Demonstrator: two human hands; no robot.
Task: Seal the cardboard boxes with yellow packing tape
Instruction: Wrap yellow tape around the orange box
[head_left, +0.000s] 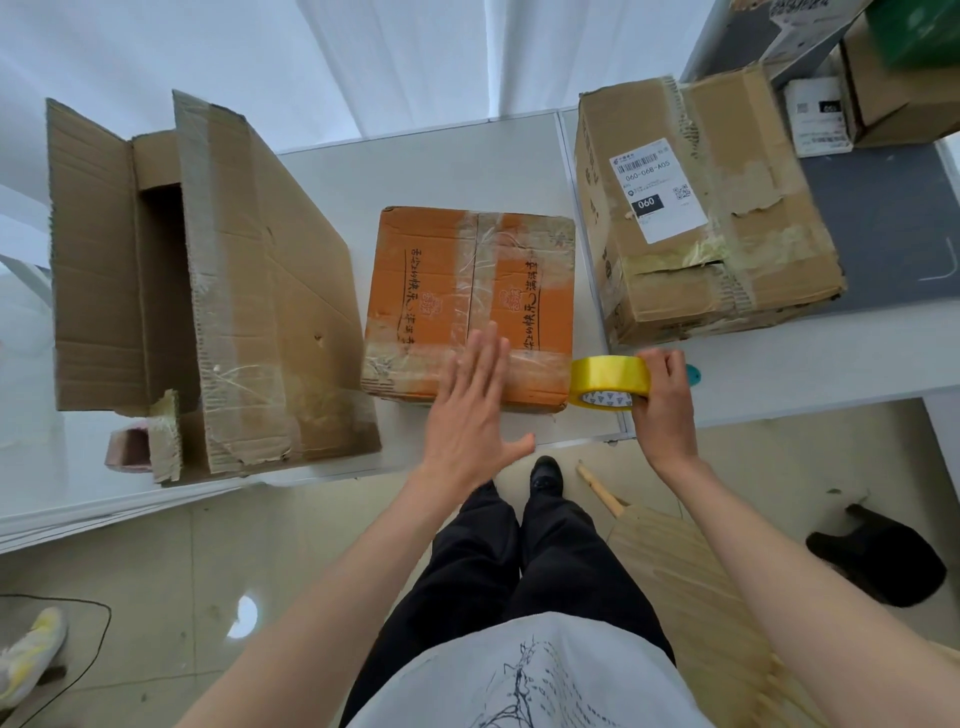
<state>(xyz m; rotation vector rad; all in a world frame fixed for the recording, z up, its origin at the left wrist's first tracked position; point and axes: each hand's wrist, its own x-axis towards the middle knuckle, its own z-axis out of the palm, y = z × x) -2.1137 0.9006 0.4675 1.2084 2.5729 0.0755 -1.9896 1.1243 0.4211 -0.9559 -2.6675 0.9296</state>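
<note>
An orange cardboard box (470, 291) with closed flaps and old clear tape sits in the middle of the white table (322, 171). My left hand (475, 410) is flat and open over the box's near edge, fingers spread. Just right of that box, my right hand (665, 400) grips a roll of yellow packing tape (610, 382). To the left stands a tall brown box (218, 291) with its flaps up and open. A brown box (701, 208) with a white shipping label lies at the right, its lid closed.
More boxes (893, 88) and a labelled packet (818, 117) stand at the far right on a dark surface. A teal object (692, 375) peeks out behind my right hand. On the floor lie a wooden board (691, 587), a black bag (878, 561) and a shoe (31, 654).
</note>
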